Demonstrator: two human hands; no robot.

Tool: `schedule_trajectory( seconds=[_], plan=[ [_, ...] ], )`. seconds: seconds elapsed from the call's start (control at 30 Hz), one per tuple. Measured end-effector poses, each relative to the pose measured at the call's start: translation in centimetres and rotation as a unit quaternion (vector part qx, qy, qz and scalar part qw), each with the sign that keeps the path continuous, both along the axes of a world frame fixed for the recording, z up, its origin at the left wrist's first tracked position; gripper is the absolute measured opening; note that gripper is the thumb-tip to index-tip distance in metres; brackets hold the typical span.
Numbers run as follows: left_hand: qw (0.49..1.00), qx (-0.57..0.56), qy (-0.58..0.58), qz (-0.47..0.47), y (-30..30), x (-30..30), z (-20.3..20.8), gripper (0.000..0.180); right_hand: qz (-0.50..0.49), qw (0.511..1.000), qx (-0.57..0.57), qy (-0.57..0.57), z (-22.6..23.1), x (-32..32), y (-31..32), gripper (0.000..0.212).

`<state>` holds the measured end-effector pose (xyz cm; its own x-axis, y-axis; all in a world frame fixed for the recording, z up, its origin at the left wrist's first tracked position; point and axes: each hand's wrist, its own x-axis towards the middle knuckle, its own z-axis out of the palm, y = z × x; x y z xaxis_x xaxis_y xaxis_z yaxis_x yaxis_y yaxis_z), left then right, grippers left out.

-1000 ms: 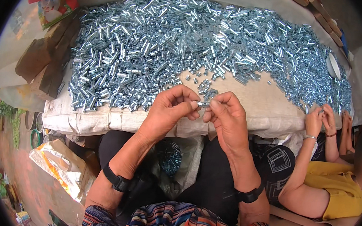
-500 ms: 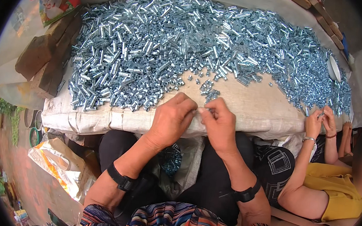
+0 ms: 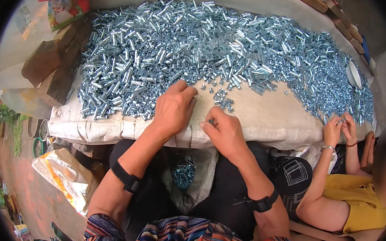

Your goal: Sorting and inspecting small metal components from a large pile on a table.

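- Silvery-blue, tube-shaped metal pieces [image 3: 162, 49] lie before us in a broad, loose heap, spread over the far part and both sides of the surface [image 3: 272, 109], which wears a pale, woven covering.
- Our left hand [image 3: 175, 107] reaches to the near edge of the heap with its fingers bent downward; its fingertips are hidden from us, so we cannot tell whether they grip anything.
- Our right hand [image 3: 224, 129] is partly curled above the near edge of the surface, apart from the left, and we see one small, dark metal piece [image 3: 211, 121] pinched between thumb and forefinger.
- Just beyond the right hand, we find a little cluster of short metal pieces [image 3: 222, 99] on the bare stretch of covering.
- Below the surface, between our knees, we see more metal pieces [image 3: 183, 172] in a pale, translucent sack [image 3: 204, 172].
- At the heap's right end, we notice a white, oval dish [image 3: 354, 74] tilted among the pieces.
- To our right, a co-worker's hands [image 3: 340, 128] meet near the edge, close together; what they hold is too small for us to tell.
- On our left, brown, rectangular blocks [image 3: 44, 64] border the heap.
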<state>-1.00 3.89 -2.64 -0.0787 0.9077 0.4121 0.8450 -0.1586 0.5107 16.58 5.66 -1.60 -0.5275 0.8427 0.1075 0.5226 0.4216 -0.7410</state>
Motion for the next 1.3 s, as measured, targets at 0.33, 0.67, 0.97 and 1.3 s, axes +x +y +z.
schedule_trajectory(
  seconds=[0.33, 0.67, 0.97, 1.3],
  plan=[
    [0.993, 0.019, 0.113, 0.002, 1.4, -0.1, -0.4, 0.005, -0.116, 0.991, 0.048, 0.037, -1.3, 3.9, 7.8, 0.019],
    [0.983, -0.031, 0.159, 0.081, 2.1, 0.6, -0.6, 0.011, -0.146, 0.971, 0.151, -0.115, -1.8, 2.4, 10.3, 0.017],
    [0.985, -0.028, 0.170, 0.033, 1.4, 0.7, 0.1, 0.007, -0.101, 0.975, 0.137, -0.145, -0.8, 3.7, 6.9, 0.010],
    [0.986, -0.040, 0.164, -0.007, 1.4, -0.9, 0.1, 0.005, -0.060, 0.977, 0.165, -0.119, -0.4, 3.5, 7.0, 0.023]
  ],
)
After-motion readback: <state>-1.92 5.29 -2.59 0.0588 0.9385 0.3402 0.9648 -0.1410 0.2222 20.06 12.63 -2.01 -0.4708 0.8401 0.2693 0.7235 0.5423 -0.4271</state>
